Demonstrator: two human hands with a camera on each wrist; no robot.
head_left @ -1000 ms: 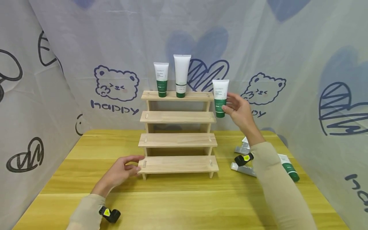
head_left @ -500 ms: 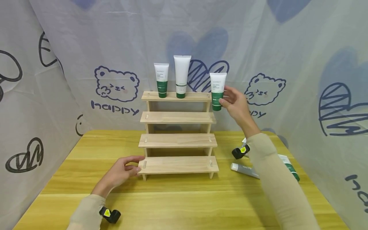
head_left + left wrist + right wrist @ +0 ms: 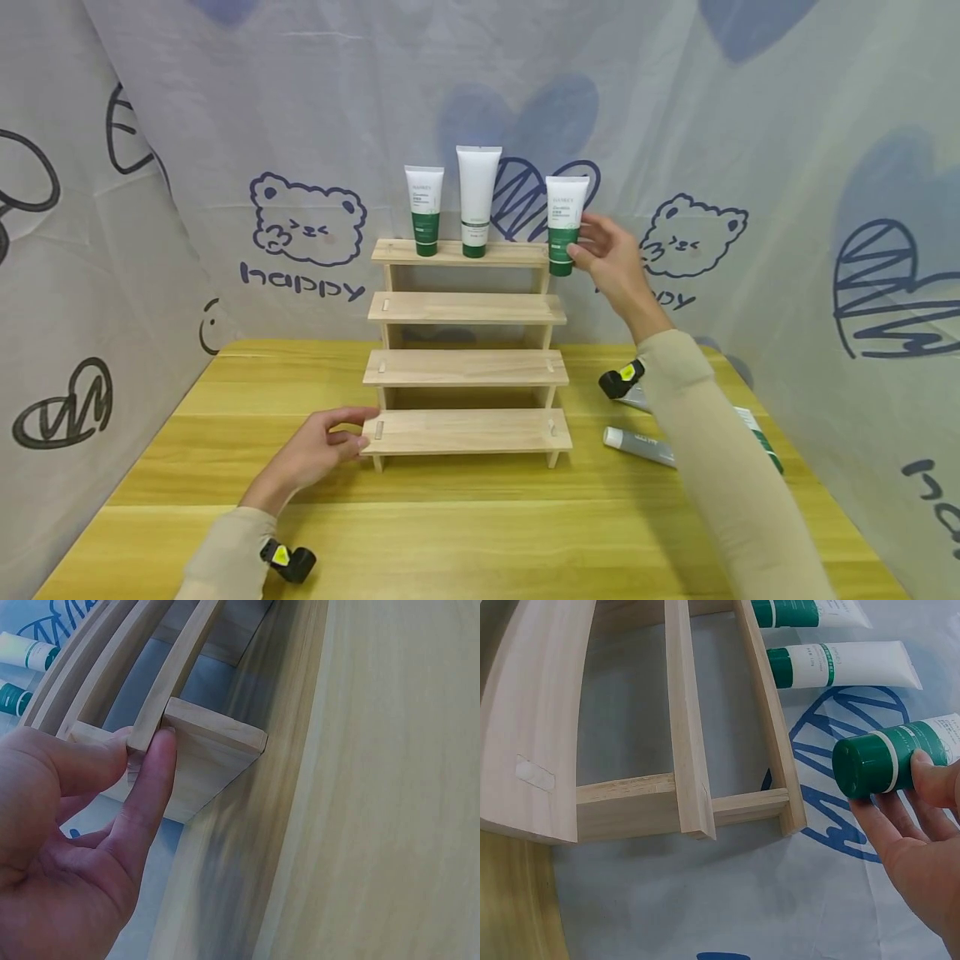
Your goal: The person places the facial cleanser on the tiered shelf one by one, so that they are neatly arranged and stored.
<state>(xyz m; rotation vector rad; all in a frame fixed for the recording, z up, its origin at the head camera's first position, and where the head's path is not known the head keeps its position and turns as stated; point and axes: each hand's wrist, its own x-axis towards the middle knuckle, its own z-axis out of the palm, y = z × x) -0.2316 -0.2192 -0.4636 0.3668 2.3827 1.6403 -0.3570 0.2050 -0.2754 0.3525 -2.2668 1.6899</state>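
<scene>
A four-tier wooden rack (image 3: 467, 308) stands on the table. Two white-and-green tubes stand cap-down on its top tier, a shorter one (image 3: 424, 210) at the left and a taller one (image 3: 477, 200) beside it. My right hand (image 3: 617, 265) pinches a third tube (image 3: 566, 223), cap down, at the top tier's right end; in the right wrist view a gap shows between its green cap (image 3: 862, 766) and the rack. My left hand (image 3: 313, 457) pinches the bottom tier's left end, with thumb and finger on the board's edge in the left wrist view.
Right of the rack, a grey tube (image 3: 639, 446) lies on the wooden table (image 3: 450, 533). Another green-and-white tube (image 3: 763, 442) lies farther right, partly behind my right sleeve, and a further tube is mostly hidden by the wrist camera. Printed cloth (image 3: 300, 100) hangs behind and at the sides.
My right hand has moved up and left with its tube, from beside the rack to the top tier's right end. My left hand has stayed on the bottom tier.
</scene>
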